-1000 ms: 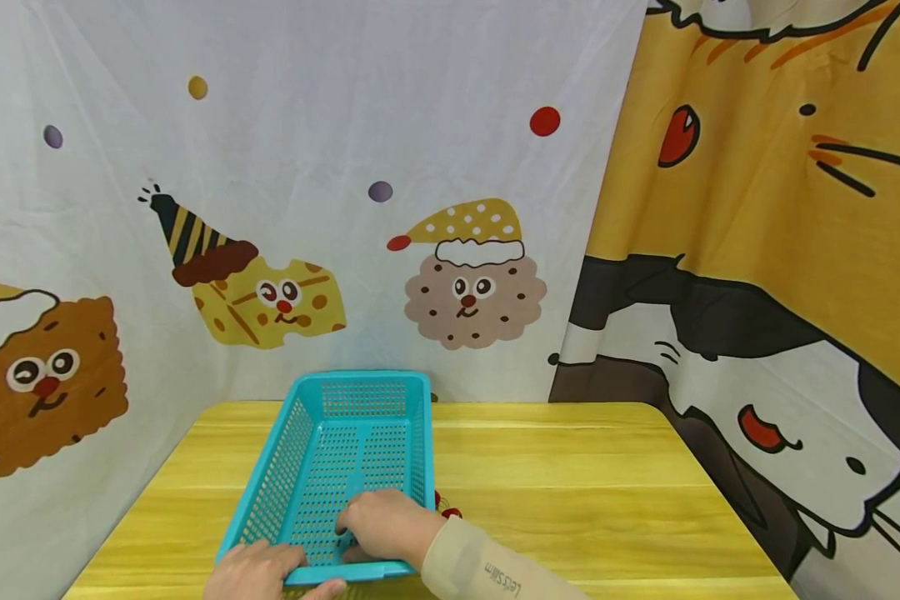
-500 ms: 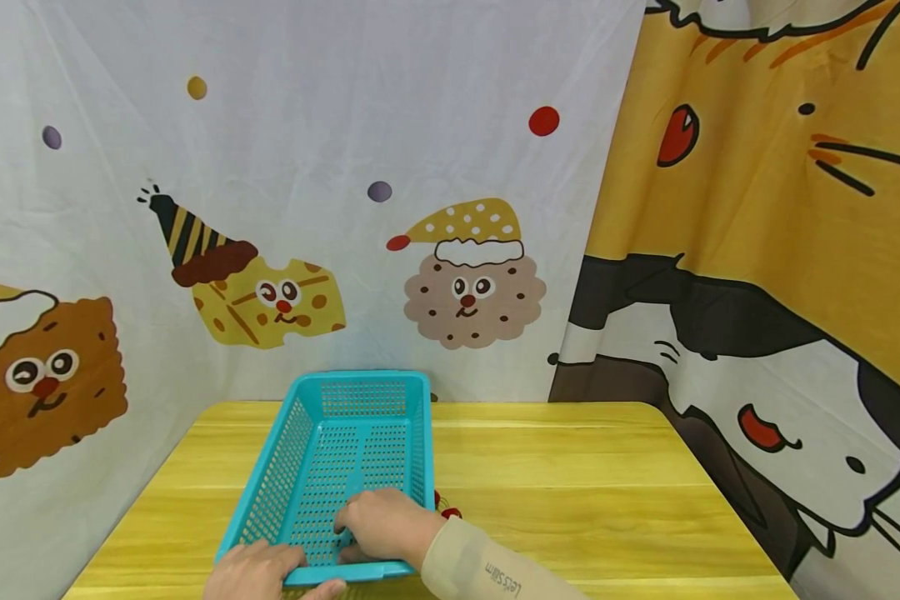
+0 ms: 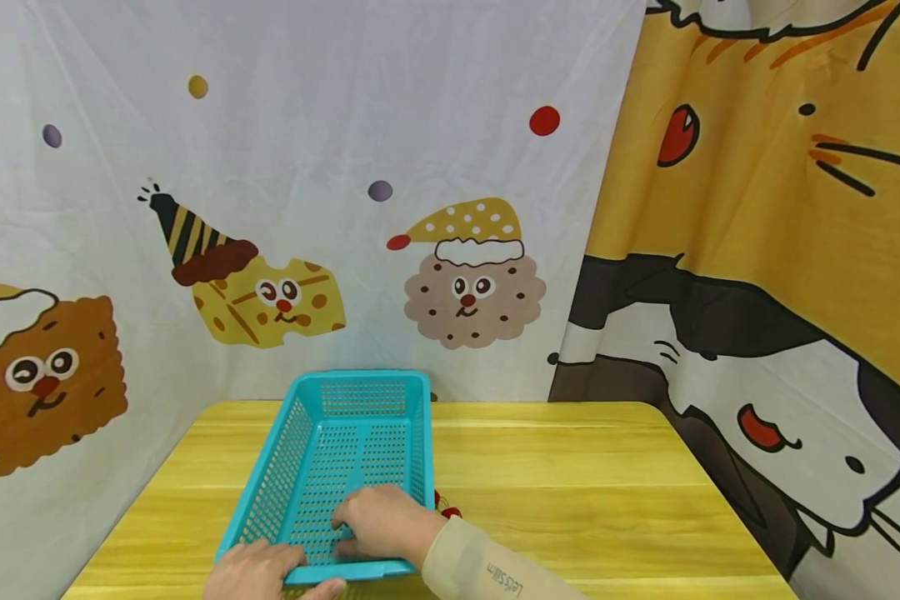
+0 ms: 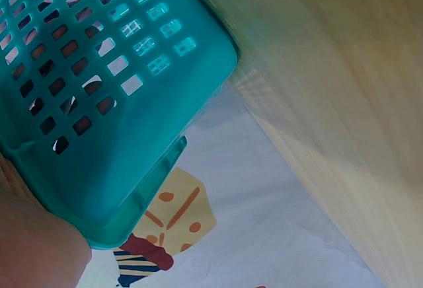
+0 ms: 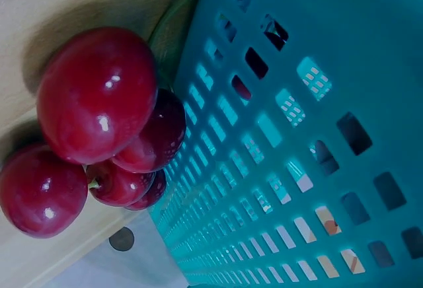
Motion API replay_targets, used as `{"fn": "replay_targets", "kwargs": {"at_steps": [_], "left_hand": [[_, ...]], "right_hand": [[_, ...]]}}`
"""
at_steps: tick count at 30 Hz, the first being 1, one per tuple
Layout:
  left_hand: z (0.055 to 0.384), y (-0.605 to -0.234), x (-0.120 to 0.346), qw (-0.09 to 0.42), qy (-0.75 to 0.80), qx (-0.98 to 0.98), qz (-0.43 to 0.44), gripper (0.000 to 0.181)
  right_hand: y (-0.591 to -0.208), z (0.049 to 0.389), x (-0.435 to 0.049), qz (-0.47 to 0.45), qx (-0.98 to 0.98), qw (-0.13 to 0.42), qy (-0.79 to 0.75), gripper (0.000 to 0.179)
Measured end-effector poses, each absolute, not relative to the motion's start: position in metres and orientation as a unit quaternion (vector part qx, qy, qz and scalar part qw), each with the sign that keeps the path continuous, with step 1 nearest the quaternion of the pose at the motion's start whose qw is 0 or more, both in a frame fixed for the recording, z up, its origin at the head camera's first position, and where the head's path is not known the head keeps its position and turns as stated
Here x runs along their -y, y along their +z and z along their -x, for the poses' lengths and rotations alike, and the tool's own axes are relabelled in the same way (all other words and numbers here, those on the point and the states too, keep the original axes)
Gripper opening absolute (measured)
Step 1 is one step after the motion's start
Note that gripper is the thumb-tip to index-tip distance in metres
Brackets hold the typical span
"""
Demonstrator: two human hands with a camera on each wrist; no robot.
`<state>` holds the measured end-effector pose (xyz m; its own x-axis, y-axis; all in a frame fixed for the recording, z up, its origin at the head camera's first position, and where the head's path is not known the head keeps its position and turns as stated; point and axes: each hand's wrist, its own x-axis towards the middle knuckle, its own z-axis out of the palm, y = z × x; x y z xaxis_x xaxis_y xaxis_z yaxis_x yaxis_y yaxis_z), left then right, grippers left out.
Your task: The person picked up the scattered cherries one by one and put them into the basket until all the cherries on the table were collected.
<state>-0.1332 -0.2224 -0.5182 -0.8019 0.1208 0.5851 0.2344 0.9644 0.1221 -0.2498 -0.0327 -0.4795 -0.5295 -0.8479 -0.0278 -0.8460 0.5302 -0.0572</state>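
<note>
A blue plastic basket (image 3: 322, 573) with perforated walls stands on the table. My left hand (image 3: 249, 573) grips its near left corner, the rim between fingers and thumb; in the left wrist view part of that hand (image 4: 39, 248) lies against the rim. My right hand (image 3: 386, 523) reaches over the right wall into the near end, fingers bent down toward the basket floor. I cannot tell whether it holds something, as its fingertips are hidden. Several dark red cherries (image 5: 99, 96) lie on the table against the outside of the right wall, partly under my right forearm in the head view.
The yellow wood-grain table (image 3: 570, 492) extends to the right of the basket. Behind it hangs a white cloth (image 3: 285, 133) with cartoon prints, and a cat-patterned curtain (image 3: 757, 208) hangs at the right.
My right hand has shifted very slightly left and up inside the basket. My left hand, the basket and the cherries have stayed in place.
</note>
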Motion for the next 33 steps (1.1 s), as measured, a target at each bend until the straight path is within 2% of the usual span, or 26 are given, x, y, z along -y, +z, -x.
{"fn": "replay_targets", "kwargs": {"at_steps": [6,14,19,24,28,30,33], "left_hand": [[0.133,-0.517,0.222,0.279,-0.091,0.952,0.093,0.052],[0.134,-0.524,0.224,0.316,-0.096,0.938,0.106,0.056],[0.132,-0.523,0.222,0.297,-0.089,0.947,0.087,0.055],[0.13,-0.516,0.22,0.256,-0.088,0.96,0.076,0.052],[0.129,-0.51,0.22,0.214,-0.085,0.971,0.066,0.052],[0.13,-0.509,0.22,0.208,-0.088,0.972,0.066,0.052],[0.131,-0.51,0.221,0.228,-0.094,0.966,0.075,0.052]], "right_hand": [[-0.476,0.249,0.032,0.488,-0.872,-0.005,-0.035,0.028],[-0.468,0.248,0.025,0.5,-0.855,-0.031,-0.136,0.021],[-0.462,0.247,0.01,0.489,-0.838,-0.054,-0.235,0.02],[-0.46,0.248,-0.019,0.446,-0.831,-0.108,-0.315,0.014],[-0.46,0.249,-0.053,0.393,-0.832,-0.114,-0.375,0.014],[-0.462,0.25,-0.071,0.368,-0.836,-0.112,-0.39,0.016],[-0.466,0.252,-0.096,0.34,-0.848,-0.107,-0.392,0.018]]}}
